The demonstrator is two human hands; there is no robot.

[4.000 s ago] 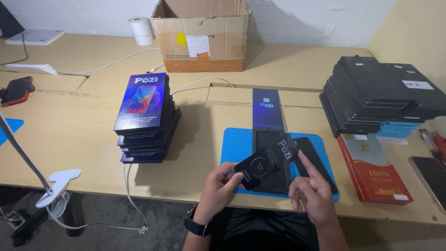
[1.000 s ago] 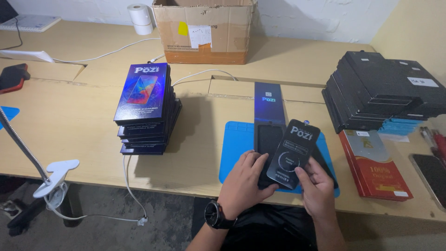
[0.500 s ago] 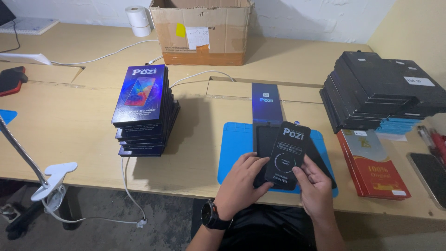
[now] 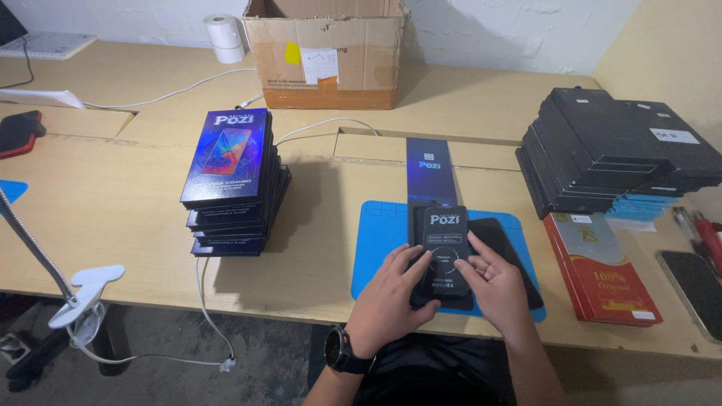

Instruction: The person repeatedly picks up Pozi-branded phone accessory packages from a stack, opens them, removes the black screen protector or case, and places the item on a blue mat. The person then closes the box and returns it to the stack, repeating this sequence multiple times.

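Note:
Both my hands rest on a flat black phone-sized pack point(image 4: 445, 244) that lies on a blue work mat point(image 4: 376, 248) near the table's front edge. My left hand point(image 4: 392, 299), with a black wristwatch, presses its fingers on the pack's left side. My right hand point(image 4: 498, 286) holds the pack's right edge. Under the pack lies a black tray, and another black flat piece point(image 4: 505, 244) sticks out to the right. A long dark blue sleeve point(image 4: 430, 171) lies just beyond the mat.
A stack of dark blue printed boxes point(image 4: 235, 180) stands to the left. Black flat trays point(image 4: 617, 150) are piled at the right, beside a red box point(image 4: 602, 267). An open cardboard box point(image 4: 325, 49) and a paper roll point(image 4: 226, 37) sit at the back. A white lamp clamp point(image 4: 83, 289) grips the front edge.
The black pack was held up tilted between my hands; it has come down flat onto the tray on the blue mat, and both hands now press on it.

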